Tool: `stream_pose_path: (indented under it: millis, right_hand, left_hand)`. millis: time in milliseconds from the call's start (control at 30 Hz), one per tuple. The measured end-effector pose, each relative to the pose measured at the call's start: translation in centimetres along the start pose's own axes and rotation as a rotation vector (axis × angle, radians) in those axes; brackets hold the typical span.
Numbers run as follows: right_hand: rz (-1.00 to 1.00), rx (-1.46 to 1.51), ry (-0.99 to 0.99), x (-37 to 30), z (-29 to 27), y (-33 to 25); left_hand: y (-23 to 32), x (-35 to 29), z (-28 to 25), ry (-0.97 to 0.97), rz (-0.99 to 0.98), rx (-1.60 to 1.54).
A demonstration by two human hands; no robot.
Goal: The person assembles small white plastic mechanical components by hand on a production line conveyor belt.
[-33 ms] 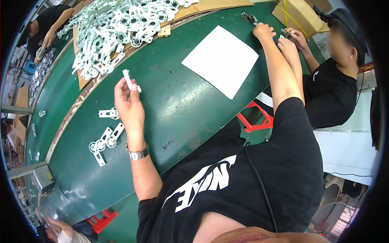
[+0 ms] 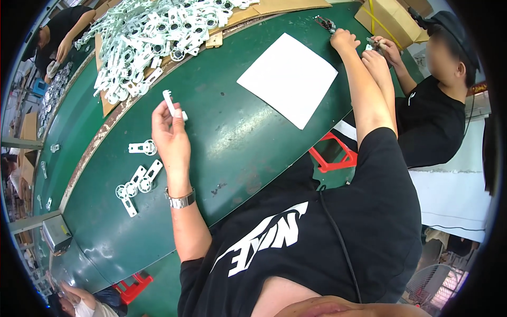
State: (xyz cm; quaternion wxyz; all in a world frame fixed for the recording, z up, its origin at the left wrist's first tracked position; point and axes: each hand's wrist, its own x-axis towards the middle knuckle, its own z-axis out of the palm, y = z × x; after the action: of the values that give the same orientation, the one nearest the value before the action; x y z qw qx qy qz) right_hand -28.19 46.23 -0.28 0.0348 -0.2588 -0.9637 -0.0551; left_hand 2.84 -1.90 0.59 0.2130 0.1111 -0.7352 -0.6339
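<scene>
L hand [image 2: 171, 138] grip: closed on a white plastic part [image 2: 168, 103], thumb on the near side, fingers curled behind. Part's long axis runs approx. in line w/ the forearm, away from the body, far end leaning a bit L; a short stub sticks out R past the thumb. Held above the table [image 2: 227, 142], notched end free & pointing away.

Just L of the L wrist: one loose white arm-and-ring piece [image 2: 141, 148], long axis crosswise. Nearer the body & further L, a small cluster of similar pieces [image 2: 138, 182], some touching. L hand is clearly the nearer one to all of these.

R hand [image 2: 345, 40] is well apart, stretched to the far R, fingers bent by a dark metal item w/ red bits [image 2: 326, 24]; can't tell if it's gripped or only touched. White sheet [image 2: 288, 79] lies between the two hands.

Beyond the L hand, across the table edge: big pile of white pieces [image 2: 158, 42] on cardboard [image 2: 274, 6]. Co-worker's hands [image 2: 376, 62] are just beside the R hand.
</scene>
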Motion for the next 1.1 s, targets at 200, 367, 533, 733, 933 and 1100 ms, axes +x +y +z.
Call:
stream_pose_path:
  millis: [200, 367, 533, 733, 933, 1100]
  right_hand:
    - [-0.185, 0.028, 0.288, -2.0, -1.8, -0.7]
    - [-0.213, 0.533, 0.321, -1.6, -5.0, -0.2]
    - [-0.263, 1.290, 0.010, -1.1, -5.9, 0.0]
    - [-0.156, 1.745, -0.500, -12.6, -11.5, -5.3]
    - [-0.880, 1.476, -0.793, -21.4, -8.6, -11.6]
    - [-1.056, 1.466, -0.901, -28.4, -7.5, -15.4]
  left_hand:
    - [0.7, -0.5, 0.6, -0.166, -0.321, -0.574]
    - [1.1, -0.3, 0.8, -0.187, -0.400, -0.717]
    - [1.0, -0.2, 0.9, -0.211, -0.440, -0.764]
    - [0.9, 0.0, 0.4, -0.232, -0.473, -0.868]
    - [-0.1, -0.1, 0.3, -0.234, -0.454, -0.789]
    - [0.3, -0.1, 1.5, -0.096, -0.356, -0.456]
